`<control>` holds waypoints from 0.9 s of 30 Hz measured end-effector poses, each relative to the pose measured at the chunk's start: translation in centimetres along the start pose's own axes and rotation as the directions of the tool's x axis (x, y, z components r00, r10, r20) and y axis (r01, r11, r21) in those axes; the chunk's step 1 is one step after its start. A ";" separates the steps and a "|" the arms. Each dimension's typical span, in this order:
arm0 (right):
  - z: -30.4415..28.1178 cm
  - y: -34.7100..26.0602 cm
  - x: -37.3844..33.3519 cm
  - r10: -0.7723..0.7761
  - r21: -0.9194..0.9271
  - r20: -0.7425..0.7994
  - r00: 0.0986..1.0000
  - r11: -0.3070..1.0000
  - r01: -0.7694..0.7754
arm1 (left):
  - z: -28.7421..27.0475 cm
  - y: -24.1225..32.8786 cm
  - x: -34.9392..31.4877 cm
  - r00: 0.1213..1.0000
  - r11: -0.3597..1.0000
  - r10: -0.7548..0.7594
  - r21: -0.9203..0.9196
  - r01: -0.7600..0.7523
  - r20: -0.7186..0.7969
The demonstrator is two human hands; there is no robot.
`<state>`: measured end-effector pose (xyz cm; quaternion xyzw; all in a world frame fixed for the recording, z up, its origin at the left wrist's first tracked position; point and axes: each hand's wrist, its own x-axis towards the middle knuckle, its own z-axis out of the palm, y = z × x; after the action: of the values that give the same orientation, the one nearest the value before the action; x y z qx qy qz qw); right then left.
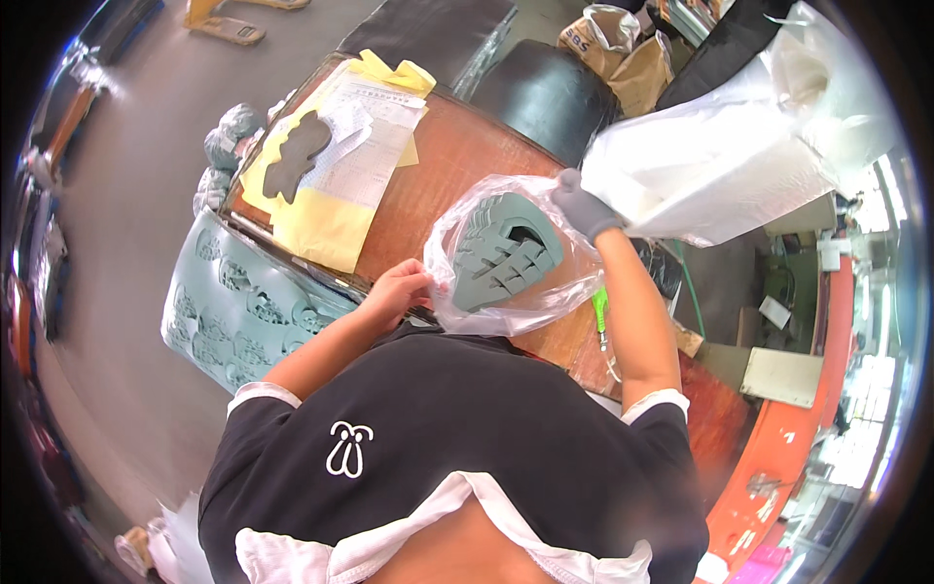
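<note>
A clear plastic bag (574, 287) lies at the table's near edge, its mouth spread wide. Inside it are grey-green moulded pieces (511, 253) with slits and ridges, stacked close together. My left hand (399, 295), bare, pinches the bag's left rim. On the far right side of the bag, my right hand (587, 206) wears a grey glove and is closed on the rim. The fingertips of the right hand are partly hidden.
The brown wooden table (467, 146) carries papers with yellow sheets (331, 224) and a dark grey glove (298, 156). A bright green-handled tool (601, 310) lies right of the bag. White plastic sheeting (710, 165) stands beyond; a large bag of grey-green pieces (233, 302) sits left.
</note>
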<state>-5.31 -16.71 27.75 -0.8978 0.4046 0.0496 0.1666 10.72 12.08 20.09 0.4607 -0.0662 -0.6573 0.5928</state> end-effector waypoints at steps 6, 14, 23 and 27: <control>-6.7 2.8 -5.2 0.137 0.785 -0.348 0.928 0.583 0.208 | 1.6 5.4 -8.0 0.835 0.806 0.543 -0.332 -0.490 0.087; -6.4 4.0 -14.0 -0.082 0.892 -0.224 0.971 0.383 0.239 | 4.0 0.5 -10.4 0.908 0.715 0.356 0.561 -0.418 0.223; -4.6 1.8 -16.1 0.047 0.847 -0.257 0.965 0.492 0.202 | 6.9 6.2 -11.8 0.881 0.383 0.451 0.860 -0.336 0.143; -9.0 0.6 -15.1 0.218 0.767 -0.585 0.781 0.460 0.447 | 8.2 10.5 -11.4 0.797 0.212 0.554 0.884 -0.417 0.243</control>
<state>-16.25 -9.46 39.40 -0.6697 0.3346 -0.4710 0.4666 11.16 14.83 37.39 0.7006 -0.5158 -0.2598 0.4190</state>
